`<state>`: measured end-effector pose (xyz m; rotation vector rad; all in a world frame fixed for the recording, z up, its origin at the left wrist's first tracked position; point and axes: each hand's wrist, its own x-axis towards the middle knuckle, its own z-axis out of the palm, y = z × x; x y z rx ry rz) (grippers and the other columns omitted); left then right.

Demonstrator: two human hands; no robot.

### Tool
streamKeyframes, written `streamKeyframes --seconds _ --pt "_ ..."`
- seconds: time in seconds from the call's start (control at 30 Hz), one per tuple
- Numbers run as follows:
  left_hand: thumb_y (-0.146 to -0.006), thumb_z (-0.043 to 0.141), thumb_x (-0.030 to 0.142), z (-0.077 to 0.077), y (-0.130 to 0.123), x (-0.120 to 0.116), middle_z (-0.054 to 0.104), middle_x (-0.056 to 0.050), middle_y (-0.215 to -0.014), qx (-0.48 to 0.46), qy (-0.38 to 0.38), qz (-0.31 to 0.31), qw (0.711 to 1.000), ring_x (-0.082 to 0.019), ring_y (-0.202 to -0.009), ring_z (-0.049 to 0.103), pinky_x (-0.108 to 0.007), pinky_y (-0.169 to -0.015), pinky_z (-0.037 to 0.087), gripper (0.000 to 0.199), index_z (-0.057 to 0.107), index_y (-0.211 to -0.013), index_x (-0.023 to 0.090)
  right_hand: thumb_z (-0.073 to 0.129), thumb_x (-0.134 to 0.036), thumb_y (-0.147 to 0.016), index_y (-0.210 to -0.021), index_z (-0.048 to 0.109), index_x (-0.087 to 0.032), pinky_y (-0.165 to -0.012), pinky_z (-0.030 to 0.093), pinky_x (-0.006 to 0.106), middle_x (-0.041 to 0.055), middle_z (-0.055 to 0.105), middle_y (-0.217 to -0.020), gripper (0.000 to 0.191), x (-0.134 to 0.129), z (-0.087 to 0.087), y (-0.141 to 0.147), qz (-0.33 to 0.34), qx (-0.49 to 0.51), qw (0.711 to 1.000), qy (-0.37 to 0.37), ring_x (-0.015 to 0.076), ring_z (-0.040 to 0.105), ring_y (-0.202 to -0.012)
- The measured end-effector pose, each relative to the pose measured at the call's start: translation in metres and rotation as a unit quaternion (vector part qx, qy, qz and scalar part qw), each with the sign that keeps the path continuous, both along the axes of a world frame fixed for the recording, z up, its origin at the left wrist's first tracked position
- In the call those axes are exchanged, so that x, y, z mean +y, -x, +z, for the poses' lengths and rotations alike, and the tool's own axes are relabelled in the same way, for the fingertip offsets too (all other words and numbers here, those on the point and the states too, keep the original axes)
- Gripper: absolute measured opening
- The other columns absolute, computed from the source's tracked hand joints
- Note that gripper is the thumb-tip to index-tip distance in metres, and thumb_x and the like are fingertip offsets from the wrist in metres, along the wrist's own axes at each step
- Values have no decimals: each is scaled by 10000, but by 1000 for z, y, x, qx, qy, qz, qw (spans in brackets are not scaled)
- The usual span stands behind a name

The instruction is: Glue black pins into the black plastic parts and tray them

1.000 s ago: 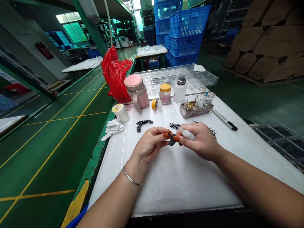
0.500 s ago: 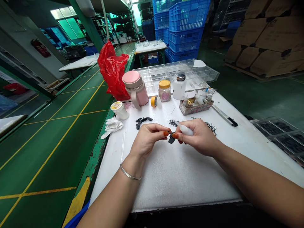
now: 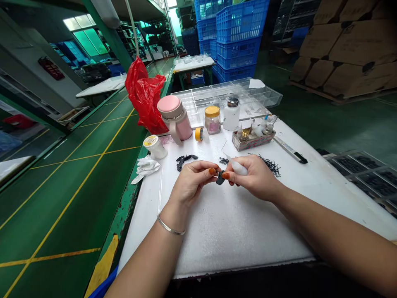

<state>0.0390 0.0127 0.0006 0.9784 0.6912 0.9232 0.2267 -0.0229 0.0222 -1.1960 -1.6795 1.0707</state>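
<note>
My left hand (image 3: 194, 179) pinches a small black plastic part (image 3: 220, 179) between thumb and fingertips, a little above the white foam-topped table (image 3: 235, 231). From the other side, my right hand (image 3: 252, 176) presses its thumb and finger against the same part. Tucked in that hand is a small white squeeze bottle (image 3: 239, 168) with a thin tip pointing up and left. Beyond the hands lie a pile of tiny black pieces (image 3: 223, 160), a cluster of curved black parts (image 3: 185, 160) and a heap of thin black pins (image 3: 270, 165).
Along the back stand a pink mug (image 3: 175, 120), a yellow-lidded jar (image 3: 212, 120), a white pump bottle (image 3: 231, 116) and a small box of bottles (image 3: 253, 140). A utility knife (image 3: 291, 150) lies right; white gloves (image 3: 145, 168) and a white tub (image 3: 155, 147) sit left, beside a green conveyor (image 3: 71, 186).
Both hands stay together on the black part, with only slight finger shifts. The whole view has moved a little, so things appear slightly further left.
</note>
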Motion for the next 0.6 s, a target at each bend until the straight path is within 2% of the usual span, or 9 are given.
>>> streamKeyframes --seconds 0.1,0.27,0.6 --pt "-675 894 294 1 -1 0 709 -57 -835 -29 38 -13 999 -134 -734 658 -204 -669 539 258 762 -832 138 697 -548 -808 -635 631 -131 -496 346 232 32 612 -547 456 1 -1 -1 -3 -19 1000 -19 110 494 -497" --pt "-663 903 272 -1 -4 -1 679 -53 -770 -28 57 -27 998 -110 -676 630 -177 -628 511 279 715 -762 92 681 -535 -825 -638 633 -138 -501 350 230 18 601 -541 442 1 -3 -1 4 -34 999 -35 109 490 -501" --pt "-631 912 217 -8 -1 -1 670 -56 -805 -61 103 -84 989 -136 -731 638 -229 -678 521 285 682 -753 101 660 -413 -849 -644 638 -143 -490 326 228 3 575 -544 340 0 -7 -3 10 -72 994 -85 102 459 -502"
